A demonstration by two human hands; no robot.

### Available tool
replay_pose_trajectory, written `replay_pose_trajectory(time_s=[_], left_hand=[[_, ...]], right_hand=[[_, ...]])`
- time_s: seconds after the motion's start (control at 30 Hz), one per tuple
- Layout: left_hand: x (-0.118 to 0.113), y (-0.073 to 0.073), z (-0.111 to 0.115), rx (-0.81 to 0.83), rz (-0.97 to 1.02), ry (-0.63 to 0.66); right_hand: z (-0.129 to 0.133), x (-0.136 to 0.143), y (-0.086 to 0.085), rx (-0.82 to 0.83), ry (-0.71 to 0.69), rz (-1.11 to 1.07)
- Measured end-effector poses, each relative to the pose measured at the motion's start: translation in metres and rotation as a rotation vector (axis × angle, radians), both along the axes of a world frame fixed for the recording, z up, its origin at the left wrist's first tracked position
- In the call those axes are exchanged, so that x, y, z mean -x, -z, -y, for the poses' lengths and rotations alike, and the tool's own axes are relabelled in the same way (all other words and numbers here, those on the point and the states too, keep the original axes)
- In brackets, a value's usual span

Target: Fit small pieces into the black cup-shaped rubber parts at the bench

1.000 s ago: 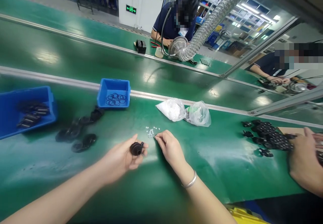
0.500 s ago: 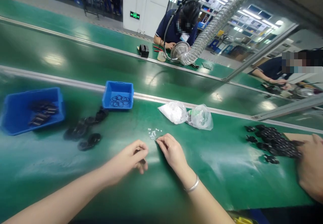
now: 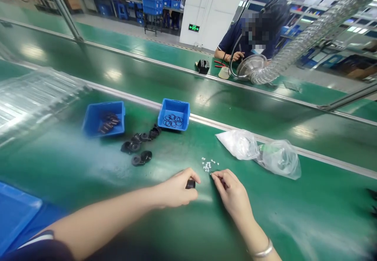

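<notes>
My left hand (image 3: pixel 181 188) is wrapped round a black cylindrical part (image 3: pixel 190 184), whose end shows between thumb and fingers. To its right, my right hand (image 3: pixel 234 192) is pinched at its fingertips on a tiny pale piece (image 3: pixel 211 174), beside several small white pieces (image 3: pixel 207 165) scattered on the green table. Black round parts (image 3: pixel 134 144) lie in a loose row to the left. Behind them stands a blue bin (image 3: pixel 174 104) holding thin black rings (image 3: pixel 172 120).
Another blue bin (image 3: pixel 88 117) with dark cylindrical parts stands at the left. Two clear plastic bags (image 3: pixel 240 145) lie at the right near the metal rail. A person (image 3: pixel 235 37) works across the line, by a flexible duct (image 3: pixel 318 29).
The view has swung left, so things appear farther right. The black part in my left hand now shows more clearly. A person's hand at the right edge is out of view.
</notes>
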State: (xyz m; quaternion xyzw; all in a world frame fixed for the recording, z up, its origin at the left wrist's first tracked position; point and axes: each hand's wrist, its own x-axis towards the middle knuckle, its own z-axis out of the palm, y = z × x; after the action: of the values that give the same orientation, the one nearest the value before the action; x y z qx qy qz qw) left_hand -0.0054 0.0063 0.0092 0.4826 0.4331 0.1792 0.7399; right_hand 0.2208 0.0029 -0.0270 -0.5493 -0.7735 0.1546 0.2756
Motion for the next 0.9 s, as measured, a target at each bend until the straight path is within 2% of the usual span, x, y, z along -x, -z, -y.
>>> replay_pose_trajectory(time_s=[0.17,0.3,0.43,0.57,0.73,0.9], left_hand=[[-0.001,-0.006,0.003,0.033,0.107,0.053],[-0.004,-0.012,0.001,0.113,0.275,-0.021],[-0.01,-0.006,-0.001,0.04,0.307,-0.005],[-0.013,0.003,0.001,-0.069,0.289,0.037],[-0.011,0.008,0.006,-0.317,0.017,0.072],[-0.008,0.009,0.007,-0.402,-0.058,0.104]], right_hand=[[0.002,0.002,-0.008,0.04,0.071,-0.109],[0.013,0.01,-0.029,0.082,0.164,-0.242],[0.028,0.025,-0.045,0.046,0.1,-0.272],[0.038,0.037,-0.04,-0.023,-0.025,-0.201],[0.042,0.043,-0.02,-0.211,-0.099,0.06],[0.045,0.048,-0.024,-0.292,-0.18,0.309]])
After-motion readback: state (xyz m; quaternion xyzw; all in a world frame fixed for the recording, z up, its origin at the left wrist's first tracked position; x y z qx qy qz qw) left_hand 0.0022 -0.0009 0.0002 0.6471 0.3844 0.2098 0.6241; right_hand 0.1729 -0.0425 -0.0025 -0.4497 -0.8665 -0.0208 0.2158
